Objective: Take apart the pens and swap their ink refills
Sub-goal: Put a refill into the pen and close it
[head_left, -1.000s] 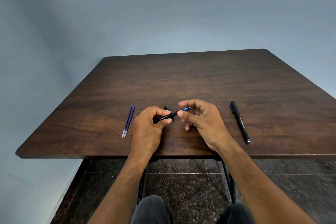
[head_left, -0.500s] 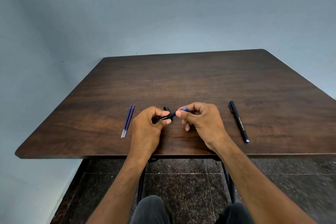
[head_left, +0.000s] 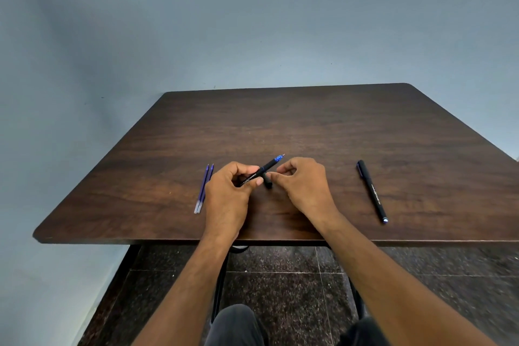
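My left hand point(head_left: 227, 194) grips a black pen point(head_left: 262, 170) by its barrel, and the blue tip points up and to the right, clear of both hands. My right hand point(head_left: 302, 185) is just right of it, off the pen, its thumb and forefinger pinched together at the upper end of a black pen cap point(head_left: 268, 182) that lies on the table. Whether those fingers grip the cap is unclear. Two blue ink refills point(head_left: 202, 189) lie side by side left of my left hand. A second black pen point(head_left: 372, 191), capped, lies to the right.
The dark wooden table point(head_left: 309, 126) stands against a grey-blue wall, with its front edge just under my wrists. Below it are a dark tiled floor, the table's legs and my knees.
My right hand has let go of the pen's blue tip and dropped to the cap. My left hand has tilted the pen so its tip points higher.
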{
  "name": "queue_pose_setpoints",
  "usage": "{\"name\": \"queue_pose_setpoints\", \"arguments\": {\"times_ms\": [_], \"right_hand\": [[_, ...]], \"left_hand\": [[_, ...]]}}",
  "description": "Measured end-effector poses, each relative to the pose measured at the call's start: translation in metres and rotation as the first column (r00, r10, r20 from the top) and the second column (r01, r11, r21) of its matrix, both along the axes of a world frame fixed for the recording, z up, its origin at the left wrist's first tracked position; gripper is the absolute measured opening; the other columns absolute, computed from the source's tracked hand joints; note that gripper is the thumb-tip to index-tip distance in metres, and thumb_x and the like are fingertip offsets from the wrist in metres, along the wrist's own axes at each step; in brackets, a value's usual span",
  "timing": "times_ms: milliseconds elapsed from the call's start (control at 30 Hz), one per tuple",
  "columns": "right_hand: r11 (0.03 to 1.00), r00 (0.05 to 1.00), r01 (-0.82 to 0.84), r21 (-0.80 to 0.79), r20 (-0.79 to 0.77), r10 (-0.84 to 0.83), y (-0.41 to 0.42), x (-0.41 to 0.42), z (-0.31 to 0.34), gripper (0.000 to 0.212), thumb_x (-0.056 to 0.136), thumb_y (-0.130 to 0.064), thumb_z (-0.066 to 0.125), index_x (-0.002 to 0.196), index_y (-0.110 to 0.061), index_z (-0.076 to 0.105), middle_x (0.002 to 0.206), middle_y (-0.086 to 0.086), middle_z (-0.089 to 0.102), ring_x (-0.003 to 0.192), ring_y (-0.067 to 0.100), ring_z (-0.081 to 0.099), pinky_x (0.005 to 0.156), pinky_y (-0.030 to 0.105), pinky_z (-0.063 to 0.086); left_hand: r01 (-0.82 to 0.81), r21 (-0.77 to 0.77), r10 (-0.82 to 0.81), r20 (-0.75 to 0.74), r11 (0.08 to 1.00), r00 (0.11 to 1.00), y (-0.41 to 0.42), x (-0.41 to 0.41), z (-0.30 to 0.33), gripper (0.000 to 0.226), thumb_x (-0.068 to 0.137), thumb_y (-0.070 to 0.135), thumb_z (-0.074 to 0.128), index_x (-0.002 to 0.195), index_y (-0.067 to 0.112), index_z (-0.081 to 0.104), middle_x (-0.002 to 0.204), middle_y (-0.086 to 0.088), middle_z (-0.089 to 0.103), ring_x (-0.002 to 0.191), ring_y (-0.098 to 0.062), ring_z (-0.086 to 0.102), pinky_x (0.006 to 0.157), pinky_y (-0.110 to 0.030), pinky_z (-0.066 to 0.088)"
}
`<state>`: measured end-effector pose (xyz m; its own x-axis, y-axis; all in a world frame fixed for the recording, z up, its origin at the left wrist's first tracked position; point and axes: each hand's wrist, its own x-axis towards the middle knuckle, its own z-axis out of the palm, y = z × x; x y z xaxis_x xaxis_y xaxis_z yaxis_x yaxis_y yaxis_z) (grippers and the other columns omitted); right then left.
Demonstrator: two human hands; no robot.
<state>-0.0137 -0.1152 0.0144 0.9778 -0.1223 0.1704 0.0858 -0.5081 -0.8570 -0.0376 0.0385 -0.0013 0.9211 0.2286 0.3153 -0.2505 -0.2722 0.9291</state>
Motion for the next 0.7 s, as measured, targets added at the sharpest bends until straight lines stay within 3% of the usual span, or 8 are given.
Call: {"name": "queue_pose_setpoints", "arguments": {"times_ms": [133, 200, 267, 333, 433, 500, 567, 700], "right_hand": [[0.987, 0.997, -0.073, -0.141, -0.009, 0.073, 0.014, 0.004, 0.006, 0.021, 0.076, -0.025, 0.086, 0.066, -0.023, 0.067, 0.062, -0.009, 0.065, 0.06, 0.005, 0.064, 0.049, 0.01, 0.044], [0.974, 0.997, -0.075, -0.213, -0.028, 0.071, 0.018, 0.004, 0.007, 0.031, 0.077, -0.022, 0.085, 0.059, -0.024, 0.06, 0.059, -0.008, 0.062, 0.057, 0.008, 0.062, 0.052, 0.018, 0.049], [0.968, 0.996, -0.077, -0.238, -0.061, 0.064, 0.018, 0.004, 0.009, 0.022, 0.08, -0.02, 0.082, 0.065, -0.023, 0.066, 0.065, -0.005, 0.065, 0.064, 0.013, 0.066, 0.062, 0.028, 0.056], [0.971, 0.995, -0.074, -0.226, -0.082, 0.057, 0.013, 0.005, 0.011, 0.006, 0.081, -0.018, 0.079, 0.077, -0.019, 0.076, 0.071, -0.001, 0.07, 0.065, 0.012, 0.066, 0.06, 0.02, 0.054], [0.986, 0.998, -0.033, -0.166, -0.054, 0.024, 0.003, 0.004, 0.013, 0.009, 0.081, -0.019, 0.076, 0.073, -0.02, 0.074, 0.064, -0.005, 0.066, 0.055, 0.003, 0.058, 0.046, 0.007, 0.041], [0.996, 1.0, 0.007, -0.088, -0.029, -0.01, -0.005, 0.001, 0.01, 0.003, 0.081, -0.02, 0.074, 0.079, -0.02, 0.074, 0.065, -0.005, 0.067, 0.056, 0.005, 0.059, 0.049, 0.007, 0.041], [0.994, 0.999, 0.022, 0.107, -0.046, -0.017, -0.012, -0.003, 0.006, 0.016, 0.085, -0.015, 0.071, 0.101, -0.016, 0.073, 0.072, -0.001, 0.069, 0.056, 0.006, 0.059, 0.054, 0.015, 0.047], [0.811, 0.99, -0.032, 0.584, -0.09, 0.104, -0.025, -0.004, 0.003, 0.04, 0.093, 0.003, 0.057, 0.127, -0.019, 0.06, 0.079, 0.012, 0.061, 0.055, 0.013, 0.057, 0.048, 0.028, 0.046]], "left_hand": [[0.016, 0.011, -0.016, 0.0, 1.0, 1.0, 0.0, -0.003, 0.002, 0.028, 0.078, 0.007, 0.084, 0.089, 0.031, 0.075, 0.092, 0.023, 0.075, 0.087, 0.005, 0.07, 0.077, -0.01, 0.051], [0.025, 0.002, -0.025, -0.007, 1.0, 1.0, 0.001, -0.003, 0.003, 0.027, 0.079, 0.007, 0.083, 0.091, 0.03, 0.075, 0.092, 0.023, 0.075, 0.087, 0.006, 0.069, 0.076, -0.009, 0.051], [0.029, 0.008, -0.029, -0.007, 1.0, 1.0, 0.0, -0.003, 0.003, 0.025, 0.08, 0.007, 0.083, 0.092, 0.028, 0.076, 0.092, 0.023, 0.075, 0.087, 0.006, 0.069, 0.076, -0.008, 0.051], [0.029, 0.009, -0.029, -0.001, 1.0, 1.0, -0.001, -0.004, 0.004, 0.026, 0.079, 0.007, 0.083, 0.091, 0.029, 0.076, 0.092, 0.024, 0.074, 0.087, 0.007, 0.068, 0.075, -0.007, 0.049], [0.024, 0.017, -0.024, 0.004, 1.0, 1.0, 0.0, -0.004, 0.003, 0.028, 0.079, 0.008, 0.083, 0.089, 0.033, 0.074, 0.091, 0.025, 0.074, 0.086, 0.006, 0.068, 0.075, -0.008, 0.049], [0.023, 0.028, -0.023, 0.005, 0.999, 1.0, 0.0, -0.004, 0.001, 0.028, 0.079, 0.009, 0.084, 0.087, 0.034, 0.074, 0.09, 0.025, 0.074, 0.085, 0.006, 0.068, 0.075, -0.008, 0.049], [0.02, 0.032, -0.02, 0.002, 0.999, 1.0, 0.001, -0.003, 0.001, 0.028, 0.078, 0.01, 0.084, 0.087, 0.034, 0.074, 0.089, 0.026, 0.073, 0.084, 0.006, 0.067, 0.075, -0.008, 0.049], [0.023, 0.058, -0.022, -0.015, 0.998, 1.0, 0.0, -0.003, 0.001, 0.028, 0.078, 0.012, 0.085, 0.086, 0.036, 0.074, 0.09, 0.026, 0.073, 0.086, 0.004, 0.068, 0.078, -0.013, 0.051]]}}
